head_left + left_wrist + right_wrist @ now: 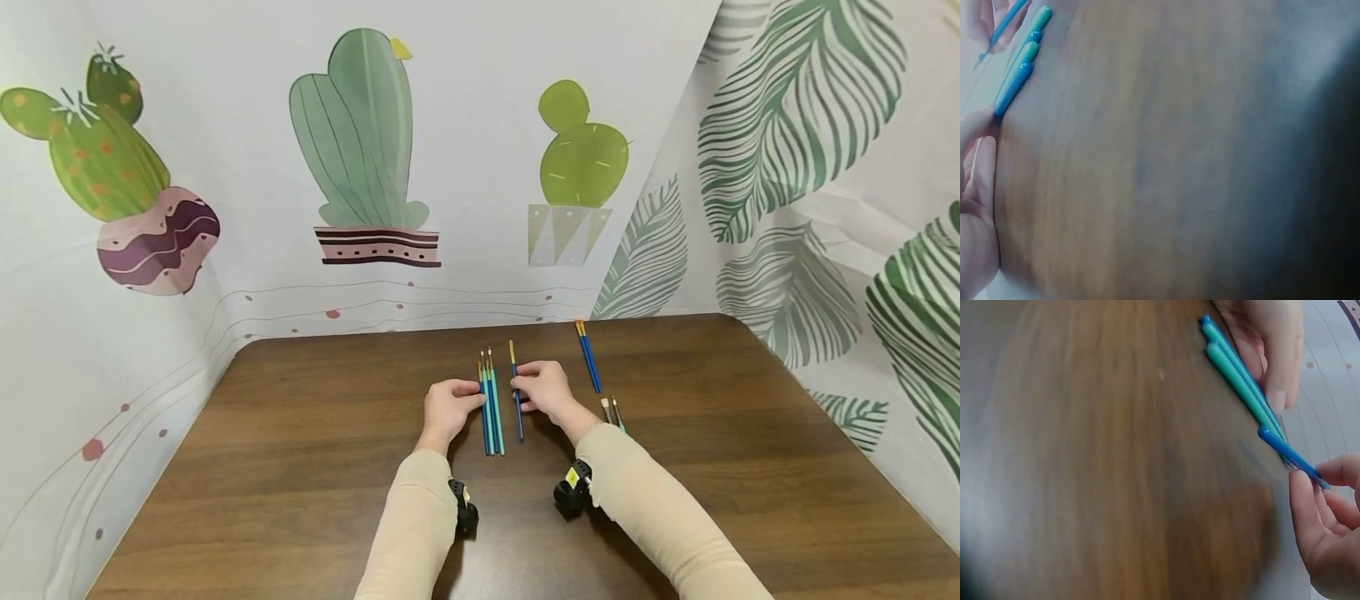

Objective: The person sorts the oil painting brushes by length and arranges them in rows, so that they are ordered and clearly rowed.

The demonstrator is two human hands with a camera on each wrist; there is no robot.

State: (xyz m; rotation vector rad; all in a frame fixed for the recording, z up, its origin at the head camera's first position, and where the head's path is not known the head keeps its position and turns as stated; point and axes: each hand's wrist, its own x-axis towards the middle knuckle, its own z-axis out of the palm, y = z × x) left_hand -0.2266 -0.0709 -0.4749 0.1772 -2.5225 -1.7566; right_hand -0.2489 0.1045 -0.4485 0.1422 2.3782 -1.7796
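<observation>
Several slim paintbrushes (492, 425), blue and teal, lie side by side with their bristles toward the wall. At the left side of this row, my left hand (450, 406) pinches the outermost blue paintbrush (1015, 89) between thumb and fingers. Just to the right, my right hand (546, 388) pinches a single blue paintbrush (518, 417) with a golden bristle end pointing away from me. In the right wrist view, that brush's rounded blue handle end sticks out past the fingertips, and the teal handles (1235, 378) lie beside it.
Two blue paintbrushes (589, 358) lie together near the table's far edge, right of my right hand. Closer, two more brushes (611, 410) show their bristle ends, the rest hidden behind my right forearm. The brown wooden table (300, 467) meets a cactus-printed cloth backdrop (480, 167).
</observation>
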